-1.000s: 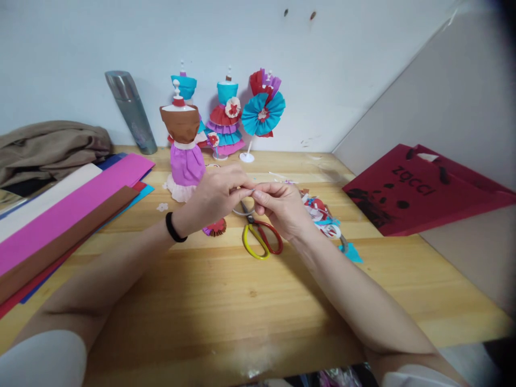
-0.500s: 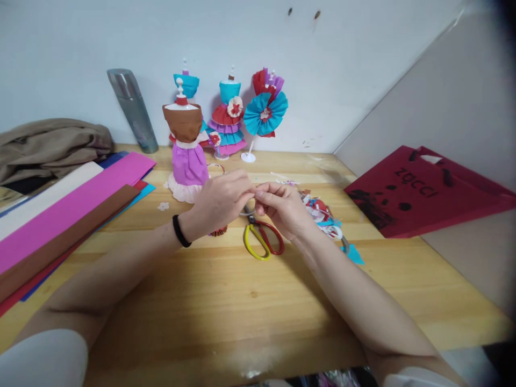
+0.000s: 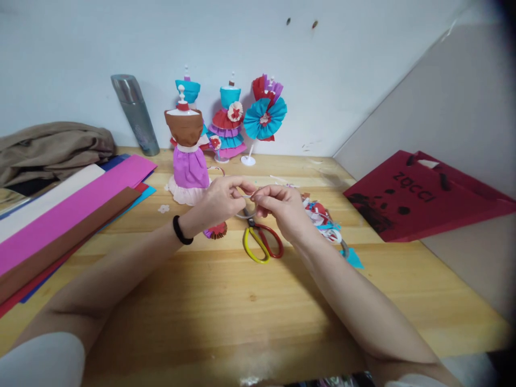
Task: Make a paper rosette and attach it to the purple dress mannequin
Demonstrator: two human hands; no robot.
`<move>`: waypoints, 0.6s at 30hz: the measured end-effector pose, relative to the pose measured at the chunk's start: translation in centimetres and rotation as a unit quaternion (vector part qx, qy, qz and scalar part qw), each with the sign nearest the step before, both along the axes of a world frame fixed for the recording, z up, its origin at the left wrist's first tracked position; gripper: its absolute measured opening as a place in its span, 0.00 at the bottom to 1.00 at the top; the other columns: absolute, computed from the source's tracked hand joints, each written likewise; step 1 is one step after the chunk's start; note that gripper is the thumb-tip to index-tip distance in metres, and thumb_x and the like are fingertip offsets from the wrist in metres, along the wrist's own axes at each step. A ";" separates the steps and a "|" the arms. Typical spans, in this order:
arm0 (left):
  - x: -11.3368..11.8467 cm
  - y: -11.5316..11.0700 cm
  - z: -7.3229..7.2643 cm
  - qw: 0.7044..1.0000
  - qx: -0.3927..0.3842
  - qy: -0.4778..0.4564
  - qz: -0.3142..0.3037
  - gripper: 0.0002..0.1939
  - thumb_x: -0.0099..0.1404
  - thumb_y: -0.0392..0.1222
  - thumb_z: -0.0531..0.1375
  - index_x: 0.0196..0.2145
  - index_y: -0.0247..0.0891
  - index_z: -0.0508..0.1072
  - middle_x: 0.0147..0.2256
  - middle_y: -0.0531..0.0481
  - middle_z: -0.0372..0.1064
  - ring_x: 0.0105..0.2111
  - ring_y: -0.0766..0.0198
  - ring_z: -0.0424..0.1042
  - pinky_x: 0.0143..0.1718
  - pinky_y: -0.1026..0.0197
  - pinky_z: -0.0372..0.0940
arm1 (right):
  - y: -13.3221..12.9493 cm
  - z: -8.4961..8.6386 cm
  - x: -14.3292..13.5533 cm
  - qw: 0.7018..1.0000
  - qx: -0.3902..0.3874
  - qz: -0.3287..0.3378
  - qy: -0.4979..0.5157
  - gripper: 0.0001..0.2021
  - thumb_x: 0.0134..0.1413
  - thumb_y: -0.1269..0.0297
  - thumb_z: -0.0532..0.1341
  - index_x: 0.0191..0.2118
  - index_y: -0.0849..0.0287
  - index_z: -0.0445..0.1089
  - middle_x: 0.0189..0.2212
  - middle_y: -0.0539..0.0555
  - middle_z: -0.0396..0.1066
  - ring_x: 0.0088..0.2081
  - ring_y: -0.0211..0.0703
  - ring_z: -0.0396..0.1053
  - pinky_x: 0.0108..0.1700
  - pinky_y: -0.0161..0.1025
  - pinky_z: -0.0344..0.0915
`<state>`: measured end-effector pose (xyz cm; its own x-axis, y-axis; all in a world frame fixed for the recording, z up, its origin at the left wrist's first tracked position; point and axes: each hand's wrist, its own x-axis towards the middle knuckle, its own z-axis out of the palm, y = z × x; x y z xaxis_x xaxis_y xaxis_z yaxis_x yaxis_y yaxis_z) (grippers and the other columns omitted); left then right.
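Observation:
A thin pale strip (image 3: pixel 246 196) runs between my fingertips above the table; what it is made of is too small to tell. My left hand (image 3: pixel 217 199), with a black band at the wrist, pinches its left end. The other end is in the closed fingertips of my right hand (image 3: pixel 282 208). Below them lie scissors (image 3: pixel 258 243) with one yellow and one red handle, their blades partly hidden. A pale ring (image 3: pixel 245 216) shows at the blades. Under my left hand is a small pleated paper disc (image 3: pixel 216 231), brown with purple.
Dress forms in coloured paper, one with a brown top and purple skirt (image 3: pixel 188 166), stand behind. A bottle (image 3: pixel 136 115) leans on the wall. Folded paper sheets (image 3: pixel 80 215) and brown cloth (image 3: pixel 52 150) lie left. Scraps (image 3: pixel 322 217) and a red bag (image 3: pixel 427 196) are right.
My left hand's fingers have opened out slightly and the hands have shifted a little apart, showing the pale strip between them. More of the pleated disc shows. The view has tilted slightly.

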<state>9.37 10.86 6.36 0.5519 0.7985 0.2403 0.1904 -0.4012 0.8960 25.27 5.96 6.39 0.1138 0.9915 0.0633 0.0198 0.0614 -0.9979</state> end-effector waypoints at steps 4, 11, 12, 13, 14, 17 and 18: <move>0.3 0.1 0.0 0.998 -0.049 -0.029 0.012 0.04 0.56 0.30 0.59 0.30 0.33 0.74 0.22 0.55 0.67 0.22 0.71 0.65 0.23 0.69 0.57 | -0.1 0.2 0.2 1.000 0.003 -0.007 -0.006 0.06 0.37 0.63 0.66 0.22 0.59 0.73 0.15 0.48 0.68 0.18 0.34 0.63 0.25 0.34 0.60; 0.1 0.1 0.5 0.973 -0.224 -0.044 -0.047 0.04 0.61 0.29 0.57 0.30 0.32 0.70 0.21 0.55 0.68 0.17 0.74 0.64 0.21 0.70 0.60 | 0.1 0.5 0.5 0.999 0.015 -0.029 -0.009 0.05 0.36 0.62 0.67 0.21 0.57 0.72 0.14 0.47 0.69 0.18 0.35 0.64 0.24 0.34 0.60; 0.0 0.2 0.5 0.966 -0.248 -0.059 -0.050 0.03 0.62 0.29 0.57 0.31 0.32 0.70 0.21 0.54 0.69 0.18 0.74 0.65 0.21 0.70 0.60 | 0.1 0.5 0.6 0.999 0.017 -0.033 -0.011 0.05 0.36 0.63 0.67 0.21 0.57 0.73 0.14 0.47 0.69 0.18 0.35 0.64 0.24 0.34 0.60; -0.2 0.3 0.6 0.958 -0.271 -0.076 -0.053 0.03 0.63 0.30 0.57 0.31 0.32 0.70 0.22 0.53 0.70 0.19 0.73 0.67 0.21 0.70 0.59 | 0.1 0.5 0.7 0.999 0.020 -0.037 -0.013 0.05 0.37 0.63 0.67 0.21 0.57 0.73 0.14 0.48 0.69 0.18 0.35 0.64 0.24 0.34 0.60; -0.3 0.4 0.6 0.951 -0.291 -0.092 -0.055 0.02 0.63 0.30 0.58 0.31 0.32 0.69 0.23 0.52 0.70 0.20 0.73 0.68 0.21 0.71 0.59 | 0.1 0.5 0.8 0.999 0.024 -0.040 -0.016 0.05 0.37 0.63 0.67 0.21 0.57 0.73 0.14 0.48 0.69 0.18 0.35 0.63 0.25 0.34 0.60; -0.4 0.7 0.5 0.937 -0.323 -0.122 -0.060 0.03 0.63 0.31 0.60 0.32 0.32 0.68 0.27 0.49 0.73 0.22 0.72 0.71 0.23 0.70 0.60 | 0.1 0.5 0.9 0.998 0.030 -0.040 -0.025 0.05 0.38 0.63 0.67 0.22 0.57 0.73 0.14 0.48 0.69 0.18 0.35 0.63 0.25 0.35 0.60; -0.4 0.7 0.5 0.935 -0.325 -0.126 -0.062 0.03 0.62 0.31 0.61 0.32 0.32 0.68 0.27 0.49 0.74 0.22 0.72 0.71 0.24 0.69 0.60 | 0.1 0.4 0.9 0.998 0.031 -0.038 -0.027 0.05 0.39 0.63 0.67 0.22 0.57 0.73 0.15 0.48 0.69 0.18 0.35 0.63 0.25 0.35 0.61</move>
<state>8.94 11.53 6.82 0.6416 0.7543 -0.1392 -0.0706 0.2389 0.9685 26.14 6.01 6.80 0.1826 0.9743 0.1321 0.0812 0.1189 -0.9896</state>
